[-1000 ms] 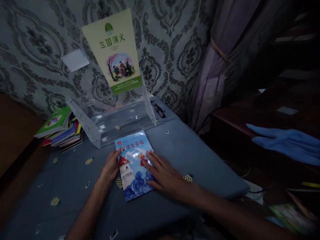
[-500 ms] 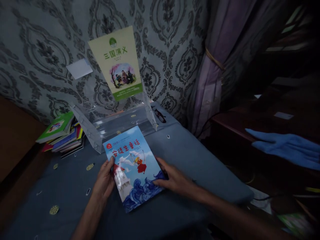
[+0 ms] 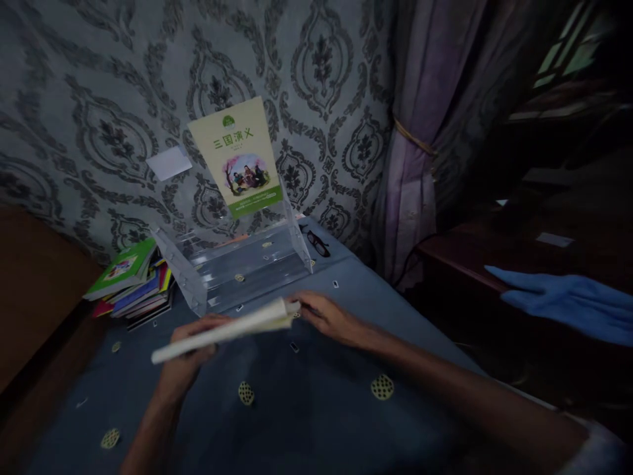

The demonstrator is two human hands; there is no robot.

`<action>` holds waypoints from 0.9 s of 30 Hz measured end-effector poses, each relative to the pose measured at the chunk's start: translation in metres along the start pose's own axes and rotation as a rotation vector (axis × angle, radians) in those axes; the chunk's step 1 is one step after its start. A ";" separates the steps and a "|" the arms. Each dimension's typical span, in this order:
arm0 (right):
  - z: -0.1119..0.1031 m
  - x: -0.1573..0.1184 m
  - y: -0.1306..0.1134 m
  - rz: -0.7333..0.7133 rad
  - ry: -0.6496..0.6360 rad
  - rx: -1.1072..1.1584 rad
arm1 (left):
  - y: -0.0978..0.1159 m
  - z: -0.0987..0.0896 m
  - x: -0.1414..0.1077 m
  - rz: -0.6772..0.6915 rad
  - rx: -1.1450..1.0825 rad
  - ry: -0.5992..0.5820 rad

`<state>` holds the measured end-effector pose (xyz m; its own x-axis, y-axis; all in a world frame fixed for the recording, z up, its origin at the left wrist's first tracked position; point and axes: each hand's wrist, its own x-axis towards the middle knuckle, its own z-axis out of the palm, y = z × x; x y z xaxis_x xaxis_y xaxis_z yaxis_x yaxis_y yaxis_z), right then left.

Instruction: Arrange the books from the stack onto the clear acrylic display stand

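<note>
A thin paperback book (image 3: 232, 334) is held above the table, tilted so that its page edges face me and its cover is turned out of sight. My left hand (image 3: 182, 375) grips its left part, fingers over the top and thumb below. At the other end, my right hand (image 3: 329, 321) pinches the right corner, where the pages fan slightly. Just beyond the hands stands a clear acrylic book stand (image 3: 180, 270). A pale green book (image 3: 247, 142) with a picture of seated figures leans upright at its back.
Left of the stand lies a stack of books (image 3: 143, 290), a green one on top. Eyeglasses (image 3: 317, 244) rest by the stand's right side. A blue glove (image 3: 573, 300) is at the far right, near a dark red surface (image 3: 459, 254). Patterned wallpaper and a tied purple curtain (image 3: 413, 158) stand behind.
The book has turned from showing its blue cover to nearly edge-on. My right hand has shifted up to its corner, and my left hand has moved left. The view has tilted slightly up.
</note>
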<state>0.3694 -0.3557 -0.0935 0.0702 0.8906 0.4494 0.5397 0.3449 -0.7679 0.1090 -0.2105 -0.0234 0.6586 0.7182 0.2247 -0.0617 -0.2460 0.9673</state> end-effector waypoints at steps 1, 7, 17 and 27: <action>0.001 0.004 0.012 -0.054 0.056 -0.042 | -0.001 -0.003 -0.001 0.072 0.086 -0.158; 0.016 0.002 0.065 -0.247 0.044 -0.148 | -0.054 0.012 -0.036 0.443 0.558 -0.522; 0.011 -0.026 0.078 -0.135 -0.171 -0.241 | -0.072 0.038 -0.077 0.490 0.923 -0.716; 0.006 -0.038 0.070 -0.204 -0.188 -0.250 | -0.021 0.025 -0.066 0.264 0.948 -1.078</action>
<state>0.3997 -0.3639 -0.1671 -0.2030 0.8577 0.4723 0.7166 0.4589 -0.5253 0.0860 -0.2688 -0.0616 0.9641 -0.1359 -0.2282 -0.0407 -0.9247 0.3785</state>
